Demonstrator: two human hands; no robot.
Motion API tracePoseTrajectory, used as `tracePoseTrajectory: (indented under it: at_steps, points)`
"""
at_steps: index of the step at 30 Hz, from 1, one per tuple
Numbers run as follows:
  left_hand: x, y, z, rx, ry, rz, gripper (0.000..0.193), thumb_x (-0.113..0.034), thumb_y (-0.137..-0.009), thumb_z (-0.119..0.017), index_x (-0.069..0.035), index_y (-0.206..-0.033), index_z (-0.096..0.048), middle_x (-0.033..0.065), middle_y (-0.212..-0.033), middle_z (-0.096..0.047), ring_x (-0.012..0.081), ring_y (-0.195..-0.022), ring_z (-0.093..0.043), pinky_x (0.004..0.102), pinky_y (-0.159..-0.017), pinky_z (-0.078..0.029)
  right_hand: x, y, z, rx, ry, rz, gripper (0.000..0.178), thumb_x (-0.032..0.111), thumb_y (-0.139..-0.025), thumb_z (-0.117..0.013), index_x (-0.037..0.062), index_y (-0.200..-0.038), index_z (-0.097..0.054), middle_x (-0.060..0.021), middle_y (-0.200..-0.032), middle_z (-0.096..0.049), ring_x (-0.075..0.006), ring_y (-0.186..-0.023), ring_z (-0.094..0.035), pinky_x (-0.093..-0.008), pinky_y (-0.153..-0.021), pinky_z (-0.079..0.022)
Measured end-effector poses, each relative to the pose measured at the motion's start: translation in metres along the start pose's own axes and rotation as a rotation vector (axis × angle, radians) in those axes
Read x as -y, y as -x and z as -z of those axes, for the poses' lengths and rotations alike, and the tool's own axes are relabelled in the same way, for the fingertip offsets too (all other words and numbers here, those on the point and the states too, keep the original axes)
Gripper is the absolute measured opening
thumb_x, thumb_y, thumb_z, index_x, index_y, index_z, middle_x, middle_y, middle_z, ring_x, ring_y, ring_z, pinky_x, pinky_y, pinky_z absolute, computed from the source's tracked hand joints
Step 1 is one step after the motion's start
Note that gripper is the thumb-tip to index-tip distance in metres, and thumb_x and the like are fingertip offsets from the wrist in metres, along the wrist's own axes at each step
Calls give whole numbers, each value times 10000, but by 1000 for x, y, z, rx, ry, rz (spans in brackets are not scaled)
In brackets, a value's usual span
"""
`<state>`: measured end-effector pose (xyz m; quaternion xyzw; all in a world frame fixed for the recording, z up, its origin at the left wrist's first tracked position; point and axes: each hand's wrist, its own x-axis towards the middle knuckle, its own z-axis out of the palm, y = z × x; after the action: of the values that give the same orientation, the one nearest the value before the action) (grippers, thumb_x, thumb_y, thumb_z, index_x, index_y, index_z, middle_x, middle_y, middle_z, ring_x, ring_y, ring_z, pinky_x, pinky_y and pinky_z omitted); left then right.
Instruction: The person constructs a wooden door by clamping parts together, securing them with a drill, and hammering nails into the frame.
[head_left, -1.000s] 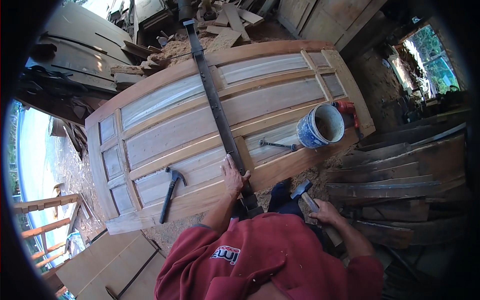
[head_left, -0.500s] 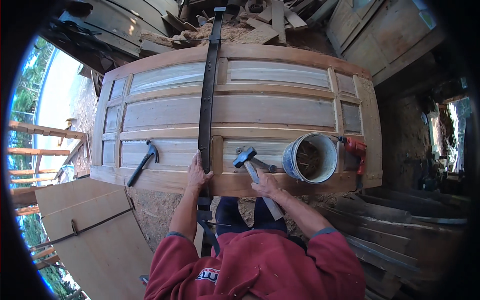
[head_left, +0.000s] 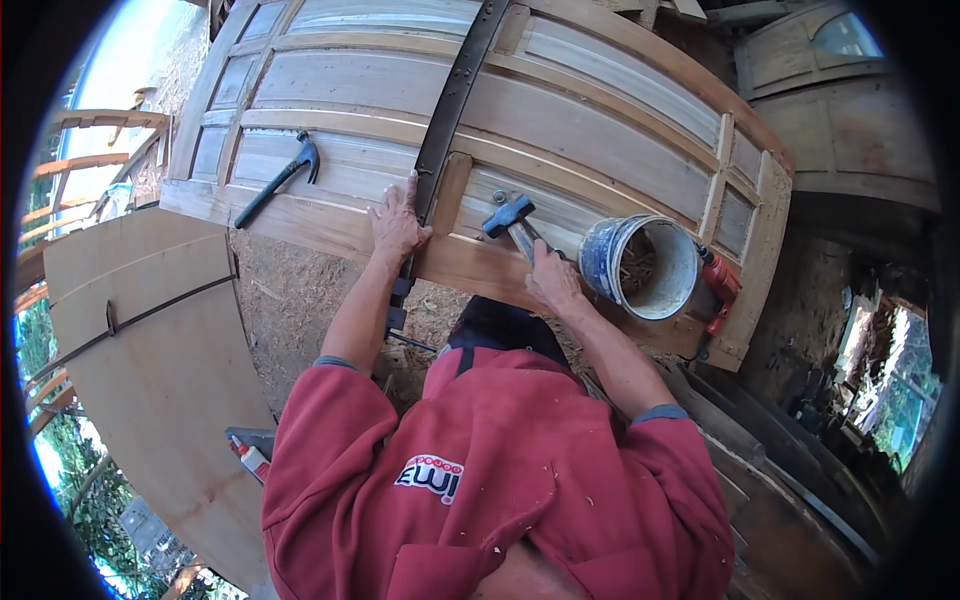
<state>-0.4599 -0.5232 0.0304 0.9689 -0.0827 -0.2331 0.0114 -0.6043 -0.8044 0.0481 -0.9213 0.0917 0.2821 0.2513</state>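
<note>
A panelled wooden door lies flat before me, with a dark metal bar clamp across it. My left hand rests on the door's near rail beside the bar, index finger stretched along the bar's edge and thumb against it. My right hand is closed round the wooden handle of a sledgehammer, its blue-grey steel head over the near panel. Left of my left hand lies a claw hammer with a dark handle. A paint-stained bucket holding small brownish pieces stands just right of my right hand.
A red power drill lies on the door beyond the bucket. At the lower left is a large plywood-like panel with a thin bar across it, and a glue bottle beside it. Stacked boards lie at the lower right.
The view has tipped down and turned, so the door appears higher and slanted. My left hand stays by the clamp bar; my right hand still holds the sledgehammer near the bucket.
</note>
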Motion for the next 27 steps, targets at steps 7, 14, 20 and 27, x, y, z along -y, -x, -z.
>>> tracePoseTrajectory:
  at_steps: [7, 14, 20, 27]
  points:
    - [-2, 2, 1, -39, 29, 13, 1256, -445, -735, -829, -333, -1610, 66, 273, -1549, -322, 437, -1458, -308, 695, -1121, -253, 0, -11, -3, 67, 96, -23, 341, 138, -889, -585, -17, -1160, -448, -315, -1052, -634, -472, -983, -673, -539, -810, -573]
    - [-13, 2, 6, -102, -36, -72, 1167, -445, -750, -794, -183, -1619, -61, 252, -1593, -258, 413, -1508, -201, 688, -1157, -172, -6, -17, -8, -60, 178, 70, 275, 132, -887, -628, -20, -1094, -529, -285, -1036, -636, -433, -925, -683, -489, -781, -591]
    - [-67, -34, 24, -291, -119, -576, 743, -295, -916, -575, 16, -1534, -305, 223, -1599, -279, 379, -1522, -187, 556, -1232, -119, 43, 3, 89, -98, -95, 185, 367, 217, -894, -669, 25, -1187, -562, -241, -1030, -639, -443, -924, -670, -509, -785, -567]
    - [-103, -98, -12, -253, -163, -543, 629, -168, -935, -446, 79, -1500, -321, 255, -1542, -365, 371, -1498, -263, 503, -1235, -186, 36, 24, 144, -216, -260, 141, 412, 219, -904, -673, 26, -1254, -576, -228, -1035, -653, -407, -902, -675, -477, -789, -554]
